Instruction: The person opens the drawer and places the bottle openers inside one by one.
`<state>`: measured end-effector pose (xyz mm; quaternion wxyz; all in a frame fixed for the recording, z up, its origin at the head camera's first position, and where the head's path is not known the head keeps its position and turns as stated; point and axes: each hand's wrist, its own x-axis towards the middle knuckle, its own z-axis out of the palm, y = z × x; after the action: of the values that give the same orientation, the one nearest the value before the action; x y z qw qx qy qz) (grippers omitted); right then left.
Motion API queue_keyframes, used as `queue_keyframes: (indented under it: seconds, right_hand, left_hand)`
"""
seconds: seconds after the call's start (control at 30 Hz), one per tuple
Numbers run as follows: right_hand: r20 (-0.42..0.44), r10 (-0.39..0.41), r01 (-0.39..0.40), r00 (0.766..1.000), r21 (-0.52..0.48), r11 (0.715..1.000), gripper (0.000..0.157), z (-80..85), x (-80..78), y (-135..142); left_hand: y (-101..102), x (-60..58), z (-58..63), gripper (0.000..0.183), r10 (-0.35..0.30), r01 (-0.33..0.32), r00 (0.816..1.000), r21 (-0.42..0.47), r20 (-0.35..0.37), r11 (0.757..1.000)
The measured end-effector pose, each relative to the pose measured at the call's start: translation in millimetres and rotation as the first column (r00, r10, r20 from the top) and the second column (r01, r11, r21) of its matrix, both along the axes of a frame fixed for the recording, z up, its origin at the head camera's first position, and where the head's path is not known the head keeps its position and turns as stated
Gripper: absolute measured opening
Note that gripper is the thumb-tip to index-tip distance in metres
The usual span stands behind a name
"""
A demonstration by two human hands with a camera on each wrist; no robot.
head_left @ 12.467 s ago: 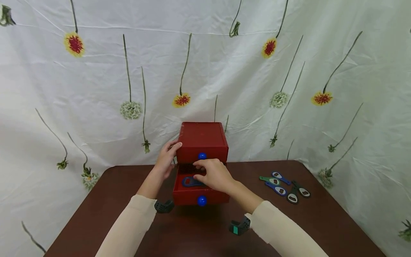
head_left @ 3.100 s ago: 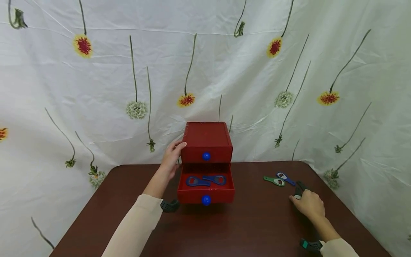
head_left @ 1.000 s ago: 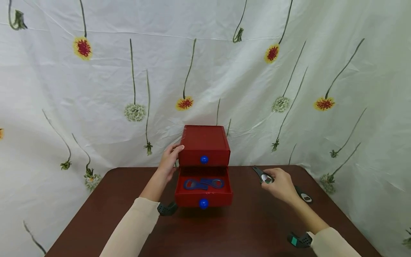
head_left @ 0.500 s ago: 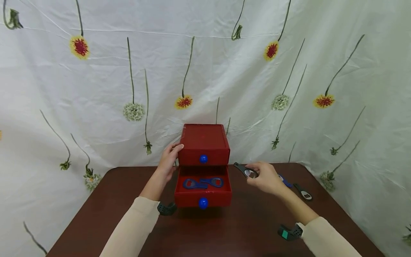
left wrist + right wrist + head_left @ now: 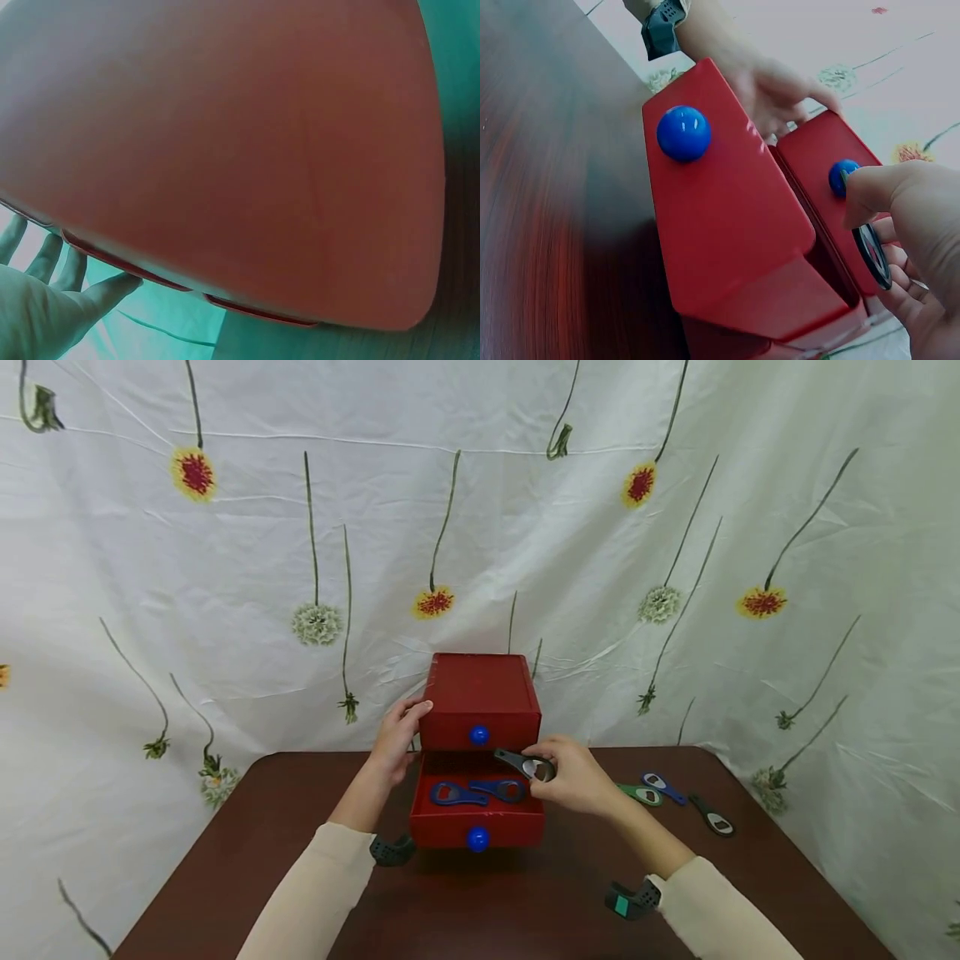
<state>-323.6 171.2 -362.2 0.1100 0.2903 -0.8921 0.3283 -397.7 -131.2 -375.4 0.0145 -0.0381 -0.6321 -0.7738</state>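
Note:
A small red chest of drawers (image 5: 480, 685) stands on the table with its lower drawer (image 5: 442, 832) pulled out. Inside that drawer lie two blue bottle openers, one on the left (image 5: 450, 794) and one on the right (image 5: 504, 790). My right hand (image 5: 576, 782) pinches a black bottle opener (image 5: 512, 760) by its ringed end, over the drawer's right side. In the right wrist view the black opener's ring (image 5: 873, 256) shows between thumb and fingers. My left hand (image 5: 393, 745) rests against the chest's left side, its fingers (image 5: 73, 271) extended along the edge.
Right of the chest on the table (image 5: 525, 910) lie a green bottle opener (image 5: 643, 794), partly behind my right wrist, a blue one (image 5: 663, 787) and another black one (image 5: 712, 817). A flowered cloth (image 5: 585, 543) hangs behind the table. Blue knobs (image 5: 477, 839) stick out from both drawer fronts.
Since the oldest frame, a second blue bottle opener has come to lie in the drawer. My right hand has taken a black opener from the table and carried it left. The left hand stays put.

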Motion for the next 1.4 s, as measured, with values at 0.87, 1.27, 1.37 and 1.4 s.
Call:
queue_keyframes:
  seconds: [0.87, 1.27, 1.37, 1.4]
  right_hand:
    - [0.047, 0.157, -0.16, 0.987, 0.076, 0.984, 0.043, 1.2, -6.1, -22]
    - [0.016, 0.142, -0.142, 0.99, 0.045, 0.989, 0.037, 2.2, 3.7, -23]
    - [0.003, 0.139, -0.139, 0.99, 0.045, 0.989, 0.035, 1.2, 6.1, -23]
    - [-0.003, 0.137, -0.137, 0.991, 0.044, 0.99, 0.035, 0.7, 7.0, -23]
  left_hand:
    - [-1, 0.9, 0.7, 0.057, -0.005, 0.005, 1.0, 0.003, 0.013, 1.0]
    - [-1, 0.5, -0.1, 0.059, -0.004, 0.004, 1.0, -0.005, 0.018, 1.0]
    - [-1, 0.4, 0.3, 0.058, -0.004, 0.004, 1.0, -0.006, 0.019, 1.0]
    - [-1, 0.3, 0.5, 0.058, -0.004, 0.004, 1.0, -0.005, 0.019, 1.0]
